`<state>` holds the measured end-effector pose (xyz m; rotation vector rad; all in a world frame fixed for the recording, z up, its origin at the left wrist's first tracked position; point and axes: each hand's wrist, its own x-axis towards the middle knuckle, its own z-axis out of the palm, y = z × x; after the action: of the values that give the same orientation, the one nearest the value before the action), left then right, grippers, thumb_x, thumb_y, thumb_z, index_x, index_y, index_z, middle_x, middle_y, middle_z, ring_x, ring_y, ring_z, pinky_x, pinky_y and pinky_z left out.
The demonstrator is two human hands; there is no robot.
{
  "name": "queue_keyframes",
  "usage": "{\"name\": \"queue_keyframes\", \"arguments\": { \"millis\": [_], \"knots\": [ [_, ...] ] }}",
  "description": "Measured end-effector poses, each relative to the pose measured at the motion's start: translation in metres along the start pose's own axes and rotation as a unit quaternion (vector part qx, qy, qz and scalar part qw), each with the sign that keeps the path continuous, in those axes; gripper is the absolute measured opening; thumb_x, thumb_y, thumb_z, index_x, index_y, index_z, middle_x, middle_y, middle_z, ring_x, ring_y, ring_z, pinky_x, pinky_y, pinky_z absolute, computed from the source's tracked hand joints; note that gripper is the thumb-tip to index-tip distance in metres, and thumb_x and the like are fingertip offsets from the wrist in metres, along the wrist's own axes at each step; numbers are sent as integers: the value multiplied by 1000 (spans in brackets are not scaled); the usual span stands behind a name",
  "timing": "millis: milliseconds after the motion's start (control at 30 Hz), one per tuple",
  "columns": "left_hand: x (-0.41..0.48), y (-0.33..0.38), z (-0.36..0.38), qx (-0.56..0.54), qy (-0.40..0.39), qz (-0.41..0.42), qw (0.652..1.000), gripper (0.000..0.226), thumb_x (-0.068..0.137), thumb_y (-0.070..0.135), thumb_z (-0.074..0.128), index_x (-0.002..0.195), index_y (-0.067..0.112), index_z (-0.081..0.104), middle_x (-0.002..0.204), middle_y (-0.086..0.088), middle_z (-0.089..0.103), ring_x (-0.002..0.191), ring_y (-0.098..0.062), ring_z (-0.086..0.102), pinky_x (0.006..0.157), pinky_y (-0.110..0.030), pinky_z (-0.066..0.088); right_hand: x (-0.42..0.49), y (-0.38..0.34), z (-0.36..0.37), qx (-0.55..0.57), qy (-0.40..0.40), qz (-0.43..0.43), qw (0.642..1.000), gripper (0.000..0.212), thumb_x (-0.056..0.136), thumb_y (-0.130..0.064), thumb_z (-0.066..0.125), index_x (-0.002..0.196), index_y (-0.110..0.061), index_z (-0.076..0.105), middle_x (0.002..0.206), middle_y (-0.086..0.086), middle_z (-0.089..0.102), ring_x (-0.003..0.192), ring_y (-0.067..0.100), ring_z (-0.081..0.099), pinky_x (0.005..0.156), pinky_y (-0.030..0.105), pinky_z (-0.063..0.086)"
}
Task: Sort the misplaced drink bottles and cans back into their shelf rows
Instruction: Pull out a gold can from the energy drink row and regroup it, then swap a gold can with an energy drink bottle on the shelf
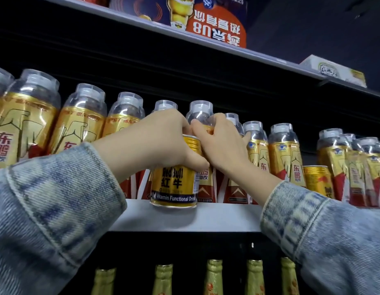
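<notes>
A gold Red Bull can point(174, 188) stands at the front edge of the grey shelf point(206, 218), in front of a row of gold-and-red bottles with clear caps. My left hand point(155, 143) grips the can's upper part from the left. My right hand point(221, 143) is curled round the neck of a gold bottle point(200, 113) just behind the can. A second gold can point(317, 179) stands among the bottles further right.
More gold bottles point(78, 124) fill the shelf to both sides. Above hangs another shelf point(206, 43) with an orange-and-blue beer carton point(216, 24) and a white carton point(334, 70). Below, gold-foiled bottle necks point(213, 277) stand in a row.
</notes>
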<state>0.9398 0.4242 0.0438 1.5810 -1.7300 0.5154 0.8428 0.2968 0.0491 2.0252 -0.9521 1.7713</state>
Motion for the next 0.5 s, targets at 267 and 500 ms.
{"name": "queue_keyframes", "arguments": {
  "millis": [267,500],
  "knots": [
    [3,1,-3,5,-33,-19,999,53,60,49,76,103,20,67,82,2,70,76,-15,67,70,-33,58,14,10,-1,12,7,-69,998,41,90,-54,29,69,-25,48,72,-12,50,77,11,49,104,59,30],
    [6,1,-1,21,-47,-20,998,61,63,52,73,114,21,64,91,0,70,82,-18,67,75,-35,58,59,20,-16,-5,-1,12,1000,53,93,-43,43,135,-11,41,105,8,62,100,25,58,78,32,41]
  ]
}}
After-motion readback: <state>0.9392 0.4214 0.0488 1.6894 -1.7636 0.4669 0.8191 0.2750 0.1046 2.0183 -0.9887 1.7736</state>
